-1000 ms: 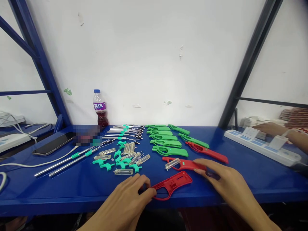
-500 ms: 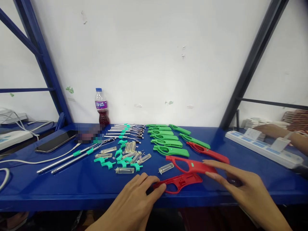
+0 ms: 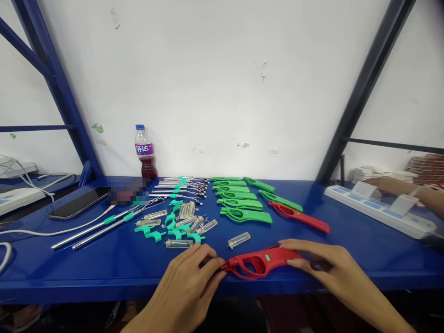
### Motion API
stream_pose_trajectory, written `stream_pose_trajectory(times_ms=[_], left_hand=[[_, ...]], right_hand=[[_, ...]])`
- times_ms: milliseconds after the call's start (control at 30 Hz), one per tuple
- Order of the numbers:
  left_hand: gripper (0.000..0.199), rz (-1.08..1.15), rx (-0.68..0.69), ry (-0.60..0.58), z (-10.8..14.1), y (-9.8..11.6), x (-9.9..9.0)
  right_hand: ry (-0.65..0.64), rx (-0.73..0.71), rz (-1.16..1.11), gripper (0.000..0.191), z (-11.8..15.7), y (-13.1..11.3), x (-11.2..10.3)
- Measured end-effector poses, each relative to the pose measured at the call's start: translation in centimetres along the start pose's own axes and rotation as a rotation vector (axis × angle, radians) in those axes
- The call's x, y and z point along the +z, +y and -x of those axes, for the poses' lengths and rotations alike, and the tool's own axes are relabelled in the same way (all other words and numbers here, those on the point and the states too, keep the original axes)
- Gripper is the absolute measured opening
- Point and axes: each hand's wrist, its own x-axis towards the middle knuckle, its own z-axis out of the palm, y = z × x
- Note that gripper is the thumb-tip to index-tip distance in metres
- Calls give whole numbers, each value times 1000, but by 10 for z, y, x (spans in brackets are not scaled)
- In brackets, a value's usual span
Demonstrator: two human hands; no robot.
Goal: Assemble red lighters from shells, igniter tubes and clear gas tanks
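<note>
Near the table's front edge, a red lighter shell half (image 3: 274, 260) lies over a second red half, whose rim (image 3: 248, 276) shows below it, slightly out of line. My right hand (image 3: 333, 268) pinches the wide handle end of the upper half between thumb and fingers. A dark rounded thing (image 3: 321, 265) sits in that palm, its kind unclear. My left hand (image 3: 194, 277) is closed on the narrow nozzle end of the lower half. Just behind the shells lies a clear fuel tank (image 3: 239, 240).
Green shell halves (image 3: 246, 215) and another red half (image 3: 301, 217) lie behind. Clear tanks (image 3: 178, 243), teal triggers (image 3: 155, 236) and metal lighter tubes (image 3: 100, 231) spread leftward. A phone (image 3: 79, 203), bottle (image 3: 144, 157) and power strip (image 3: 378, 210) flank them. Another person's arm (image 3: 395, 185) is at right.
My right hand has brought the upper red half down and left onto the lower one. My left hand stays at the nozzle end, its fingers drawn closer together.
</note>
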Motion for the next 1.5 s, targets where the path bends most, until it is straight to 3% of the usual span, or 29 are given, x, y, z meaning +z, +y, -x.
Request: stream_pose_trajectory(times_ms=[367,633,1033,1233,1367,1500], left_hand=[[16,199,-259,-36,-3,-1,0],[12,240,-343,-49,-5,-3,-4],[10,260,-375,-41,-5,-3,-4],[10,240,-360,-33,-6,-4,-3],[13,219,-351,-23,-5,-5,-2],[17,208,-339,-14,-2,-7,0]], right_hand=[[-50,-16,9,25,-8,-6,8],[-56,-29,24,25,-11,-13,10],[-55,-48,66,28,-11,-16,11],[-121,-57,15,28,-16,-23,10],[-96,-4,45,32,-11,-6,-2],[-33,115,99,39,11,36,-42]])
